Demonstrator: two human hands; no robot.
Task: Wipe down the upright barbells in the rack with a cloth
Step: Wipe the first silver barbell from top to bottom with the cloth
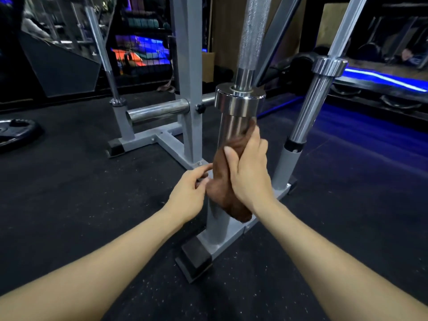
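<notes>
The right hand (249,167) is gripping a brown cloth (222,188) against the chrome sleeve of the middle barbell (234,133), with the fingers curled round the sleeve and the thumb lying up along the cloth. The cloth is bunching under the palm and hanging below it, down over the top of the grey tube that is holding the bar upright in the rack (187,66). The left hand (188,191) is sitting just beside the cloth's lower part, its fingers loosely curled and the forefinger reaching out to touch the cloth's edge; it is not closing on anything that can be made out. Above the right hand the sleeve is rising to a wide chrome collar and then the knurled shaft. A second bar (317,93) is standing tilted in a tube to the right, and a thinner one (104,59) is leaning at the rack's far left. A black plate (17,133) is lying on the rubber floor (81,205) at left.
</notes>
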